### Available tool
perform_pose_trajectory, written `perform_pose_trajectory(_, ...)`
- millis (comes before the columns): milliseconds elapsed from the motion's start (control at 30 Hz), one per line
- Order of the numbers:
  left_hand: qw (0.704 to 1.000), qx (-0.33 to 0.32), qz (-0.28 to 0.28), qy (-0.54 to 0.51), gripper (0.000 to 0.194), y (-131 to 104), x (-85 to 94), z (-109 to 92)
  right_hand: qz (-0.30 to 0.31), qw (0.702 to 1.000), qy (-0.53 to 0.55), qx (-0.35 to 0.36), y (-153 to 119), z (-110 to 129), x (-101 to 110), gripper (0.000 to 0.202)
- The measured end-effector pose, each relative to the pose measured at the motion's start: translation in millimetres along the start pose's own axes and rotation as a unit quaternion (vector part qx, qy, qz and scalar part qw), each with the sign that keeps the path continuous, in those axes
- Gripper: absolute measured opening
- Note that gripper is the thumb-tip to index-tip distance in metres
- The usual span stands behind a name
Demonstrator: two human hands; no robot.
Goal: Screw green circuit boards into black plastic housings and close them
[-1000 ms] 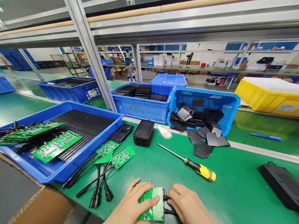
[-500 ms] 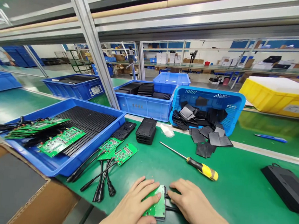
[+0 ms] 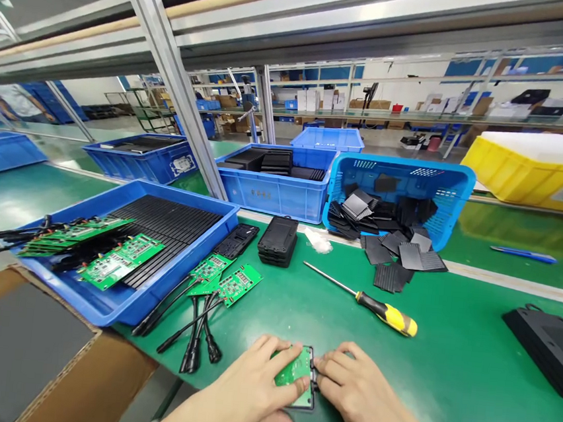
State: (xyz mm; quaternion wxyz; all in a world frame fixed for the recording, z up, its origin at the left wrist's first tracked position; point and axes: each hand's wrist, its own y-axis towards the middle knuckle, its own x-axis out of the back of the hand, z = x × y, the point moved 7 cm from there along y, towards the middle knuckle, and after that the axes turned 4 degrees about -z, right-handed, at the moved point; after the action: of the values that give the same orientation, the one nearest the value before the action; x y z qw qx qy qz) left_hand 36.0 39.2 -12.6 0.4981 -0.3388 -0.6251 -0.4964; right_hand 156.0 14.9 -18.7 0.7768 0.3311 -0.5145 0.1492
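Note:
Near the front edge of the bench, a green circuit board [image 3: 296, 373] sits in a shallow black plastic case [image 3: 314, 400]. My left hand [image 3: 252, 387] covers its left part, fingers on the board and thumb at the near side. At the case's right edge, my right hand [image 3: 354, 385] has its fingertips closed around a black cable [image 3: 316, 377], which is mostly hidden. Beyond my left hand lie loose circuit boards [image 3: 238, 285] with black cables and plugs. A yellow-black screwdriver [image 3: 386, 312] rests on the green bench beyond my right hand.
A blue tray [image 3: 117, 311] with boards and black parts stands left, beside an open cardboard box [image 3: 110, 380]. Stacked black cases [image 3: 277, 240] and a tipped blue basket [image 3: 463, 182] of black plates lie farther back. A black device [image 3: 544, 349] is at right.
My right hand has closed in on the case's right edge, its fingers now over the cable. My left hand has shifted slightly on the board. The whole view has moved a little.

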Motion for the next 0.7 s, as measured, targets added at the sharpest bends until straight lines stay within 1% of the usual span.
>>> perform_pose_trajectory(67,1.000,-0.018,0.011,0.002,0.074,1,1.3,1,0.004,1.000,0.011,-0.009,0,0,-1,0.035)
perform_pose_trajectory(167,0.999,-0.027,0.017,-0.002,0.069,2,3.5,3,-0.003,1.000,0.022,-0.010,-1,0,-2,0.041)
perform_pose_trajectory(267,1.000,-0.015,0.011,-0.018,0.064,2,1.8,6,-0.027,0.999,0.031,0.003,0,-1,-1,0.048)
perform_pose_trajectory(333,1.000,0.003,-0.005,-0.028,0.064,-1,-2.4,8,-0.040,0.998,0.049,0.003,0,-2,3,0.046)
perform_pose_trajectory(400,0.999,0.020,-0.027,-0.036,0.061,-4,-8.3,10,-0.020,0.995,0.091,-0.021,1,-4,5,0.034)
perform_pose_trajectory(467,0.998,0.021,-0.052,-0.042,0.054,-8,-12.8,11,0.026,0.986,0.146,-0.071,1,-9,4,0.015)
perform_pose_trajectory(500,0.997,0.018,-0.062,-0.043,0.050,-9,-14.0,11,0.046,0.980,0.166,-0.095,1,-12,3,0.017)
perform_pose_trajectory(533,0.997,0.016,-0.070,-0.042,0.046,-11,-14.2,11,0.060,0.976,0.175,-0.118,1,-16,3,0.024)
perform_pose_trajectory(600,0.996,0.019,-0.076,-0.038,0.040,-12,-12.5,10,0.058,0.978,0.144,-0.141,1,-28,4,0.028)
perform_pose_trajectory(633,0.996,0.027,-0.075,-0.035,0.038,-12,-11.0,9,0.045,0.984,0.100,-0.141,2,-36,6,0.028)
perform_pose_trajectory(700,0.996,0.044,-0.076,-0.026,0.035,-12,-8.4,6,0.004,0.990,-0.047,-0.137,1,-57,12,0.027)
